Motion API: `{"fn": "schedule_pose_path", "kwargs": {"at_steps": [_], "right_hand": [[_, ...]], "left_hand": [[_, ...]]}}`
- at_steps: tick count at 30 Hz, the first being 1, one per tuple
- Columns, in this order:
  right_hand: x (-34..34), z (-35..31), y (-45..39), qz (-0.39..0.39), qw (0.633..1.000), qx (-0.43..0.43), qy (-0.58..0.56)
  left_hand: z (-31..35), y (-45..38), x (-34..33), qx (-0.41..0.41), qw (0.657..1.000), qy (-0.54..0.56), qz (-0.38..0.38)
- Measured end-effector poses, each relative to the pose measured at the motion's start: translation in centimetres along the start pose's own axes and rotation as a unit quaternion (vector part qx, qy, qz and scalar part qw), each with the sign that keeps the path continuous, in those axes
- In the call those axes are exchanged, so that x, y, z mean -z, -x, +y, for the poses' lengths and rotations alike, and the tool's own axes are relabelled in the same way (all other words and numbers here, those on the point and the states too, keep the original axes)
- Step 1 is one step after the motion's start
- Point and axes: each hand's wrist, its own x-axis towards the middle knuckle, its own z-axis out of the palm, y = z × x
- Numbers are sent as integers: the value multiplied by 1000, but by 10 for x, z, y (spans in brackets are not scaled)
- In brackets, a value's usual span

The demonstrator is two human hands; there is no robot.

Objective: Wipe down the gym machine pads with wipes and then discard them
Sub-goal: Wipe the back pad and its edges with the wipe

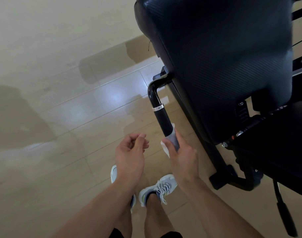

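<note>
A black gym machine fills the right side, with a large textured back pad (224, 54) and a seat pad (277, 152) below it. A black handle (161, 115) with a silver ring sticks out from the machine's left side. My right hand (181, 155) grips the lower end of that handle through a white wipe (170, 140), which is wrapped round the grip. My left hand (130, 150) hovers just left of the handle, palm up, fingers loosely curled and holding nothing.
The floor (61, 117) is pale wood-look planks with glare patches and dark shadows at the left. My feet in light sneakers (157, 189) stand below the hands. The machine's black base frame (232, 179) runs along the floor at the right.
</note>
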Motion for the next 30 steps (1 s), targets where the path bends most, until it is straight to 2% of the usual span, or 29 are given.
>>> {"fn": "schedule_pose_path", "kwargs": {"at_steps": [3,5,11,13,19,21,26,30], "right_hand": [[-8,-27,-36,31,997,68,2],[-18,-42,-52,55,995,82,6],[-6,13,5,29,1000,3,-5],[-5,18,3,42,999,0,4],[-19,-51,-58,120,989,88,-7],[-19,-43,-49,104,992,74,-16],[-1,27,11,24,999,-19,-10],[-2,4,-18,35,999,32,-17]], "left_hand": [[-5,0,-1,2,1000,-2,0],[-9,3,-2,2,1000,-6,0],[-10,12,5,13,1000,-1,2],[-10,12,6,7,1000,-2,2],[-12,7,2,11,1000,1,9],[-13,10,3,11,1000,-4,10],[-11,15,7,17,1000,-10,9],[-13,19,-8,30,999,21,21]]}}
